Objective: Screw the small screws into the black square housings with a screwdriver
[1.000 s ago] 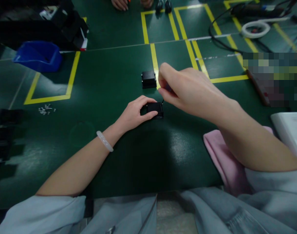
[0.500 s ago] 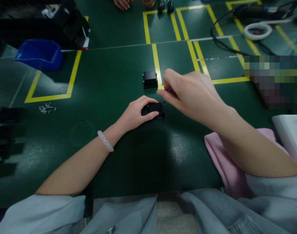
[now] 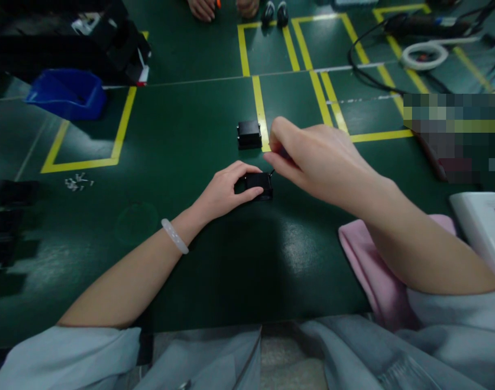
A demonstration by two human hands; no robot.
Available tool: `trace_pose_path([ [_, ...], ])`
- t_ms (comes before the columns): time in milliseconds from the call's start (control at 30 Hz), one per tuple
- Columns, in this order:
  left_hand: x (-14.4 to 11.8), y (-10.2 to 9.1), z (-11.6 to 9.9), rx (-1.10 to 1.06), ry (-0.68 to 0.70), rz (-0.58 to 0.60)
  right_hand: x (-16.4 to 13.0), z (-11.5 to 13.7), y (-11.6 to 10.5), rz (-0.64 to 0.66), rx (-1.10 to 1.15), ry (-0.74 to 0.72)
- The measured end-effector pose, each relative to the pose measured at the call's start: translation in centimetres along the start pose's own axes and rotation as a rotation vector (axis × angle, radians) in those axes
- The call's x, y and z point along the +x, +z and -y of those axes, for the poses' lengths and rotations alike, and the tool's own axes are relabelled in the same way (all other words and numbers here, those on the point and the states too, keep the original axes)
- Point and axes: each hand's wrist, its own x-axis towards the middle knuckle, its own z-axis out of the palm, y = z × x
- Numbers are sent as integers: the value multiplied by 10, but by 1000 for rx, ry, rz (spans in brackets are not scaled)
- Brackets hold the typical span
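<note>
Holding a small black box (image 3: 255, 181) is the left hand (image 3: 225, 189); the right hand (image 3: 318, 154) grasps a thin dark tool (image 3: 272, 173). Contents of the blue bin (image 3: 66, 104) are indiscernible.

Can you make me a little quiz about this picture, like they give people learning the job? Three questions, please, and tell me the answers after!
1. True or false: the left hand is holding the nearer black block.
2. Pick one. The plastic bin at the far left is: A) yellow, B) blue, C) white.
3. What is the person wearing near the left wrist?

Key
1. True.
2. B.
3. A pale bracelet.
</note>
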Motion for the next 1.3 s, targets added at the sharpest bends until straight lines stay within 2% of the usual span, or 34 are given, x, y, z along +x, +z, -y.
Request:
trace_pose_path([
  [833,1,-1,0,-14,13,8,1,-1,5,-45,34,12],
  [1067,0,1,2,2,34,-19,2,1,4,-13,17,9],
  [1300,0,0,0,18,13,7,0,-1,3,-26,39,13],
])
